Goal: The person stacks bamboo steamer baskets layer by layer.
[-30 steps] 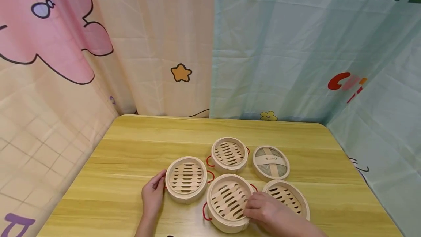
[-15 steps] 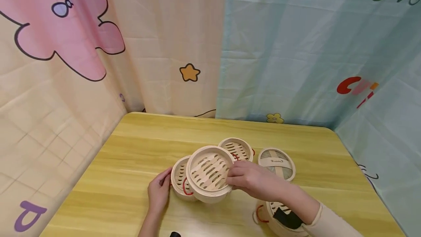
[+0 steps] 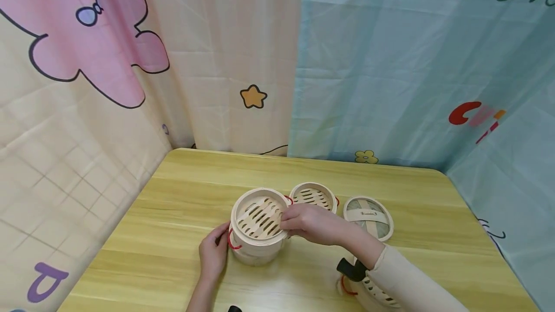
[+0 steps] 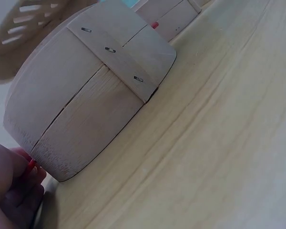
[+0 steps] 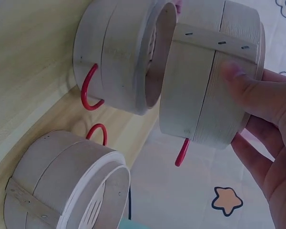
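Printed curtains (image 3: 225, 37) stand behind a yellowish wood-grain worktop (image 3: 182, 196). Above it, the right hand (image 3: 310, 223) holds a raised basket (image 5: 205, 71), a round bamboo steamer tier, over a lower basket (image 4: 86, 90) that sits on the worktop; whether the two touch is unclear. The right fingers clamp the raised basket's wall, thumb outside, others over the rim. The left hand (image 3: 212, 254) pinches the lower basket's red handle (image 4: 32, 165). Both baskets look light and stiff, their dry wood probably not slippery. The thick side walls seem the safest hold; the thin slats could crack under pressure, and the slender handles probably steady less well.
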A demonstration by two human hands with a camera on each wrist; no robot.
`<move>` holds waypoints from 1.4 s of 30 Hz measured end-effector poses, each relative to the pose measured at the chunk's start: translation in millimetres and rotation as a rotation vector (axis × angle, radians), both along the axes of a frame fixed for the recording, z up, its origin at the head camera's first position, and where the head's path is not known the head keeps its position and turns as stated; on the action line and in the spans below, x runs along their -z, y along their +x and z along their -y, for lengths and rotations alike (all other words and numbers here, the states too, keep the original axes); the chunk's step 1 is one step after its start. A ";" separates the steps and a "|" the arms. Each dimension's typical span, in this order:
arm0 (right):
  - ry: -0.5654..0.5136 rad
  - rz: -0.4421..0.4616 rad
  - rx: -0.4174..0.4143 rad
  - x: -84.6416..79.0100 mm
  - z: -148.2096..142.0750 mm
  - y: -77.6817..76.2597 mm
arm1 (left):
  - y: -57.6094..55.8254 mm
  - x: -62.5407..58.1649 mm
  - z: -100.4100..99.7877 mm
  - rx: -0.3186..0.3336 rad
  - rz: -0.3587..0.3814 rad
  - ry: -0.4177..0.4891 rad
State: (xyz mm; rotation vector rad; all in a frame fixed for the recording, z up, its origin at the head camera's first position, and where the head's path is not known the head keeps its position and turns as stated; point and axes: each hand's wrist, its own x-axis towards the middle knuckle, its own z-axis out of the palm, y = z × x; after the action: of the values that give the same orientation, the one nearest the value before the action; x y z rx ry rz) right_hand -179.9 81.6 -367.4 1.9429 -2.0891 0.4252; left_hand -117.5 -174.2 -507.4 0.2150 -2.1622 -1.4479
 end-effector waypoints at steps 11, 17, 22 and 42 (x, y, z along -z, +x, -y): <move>0.057 -0.021 0.013 8.3 13.1 -6.9 | -0.2 -0.1 -1.4 -0.020 0.007 0.019; 0.089 -0.027 0.031 9.1 18.3 -7.0 | -0.6 -1.2 -1.2 -0.037 0.042 0.014; 0.093 -0.020 0.034 12.7 21.4 -7.2 | 0.1 -2.8 -1.1 -0.035 0.050 -0.007; 0.090 -0.074 0.077 20.4 23.7 -3.7 | 0.0 -1.2 -1.5 -0.024 0.024 -0.027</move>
State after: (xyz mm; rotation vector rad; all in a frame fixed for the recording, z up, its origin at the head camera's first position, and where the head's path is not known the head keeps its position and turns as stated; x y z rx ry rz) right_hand -183.6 57.9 -387.8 1.8886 -2.1614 0.2439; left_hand -117.5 -172.7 -506.2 0.2489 -2.1901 -1.4089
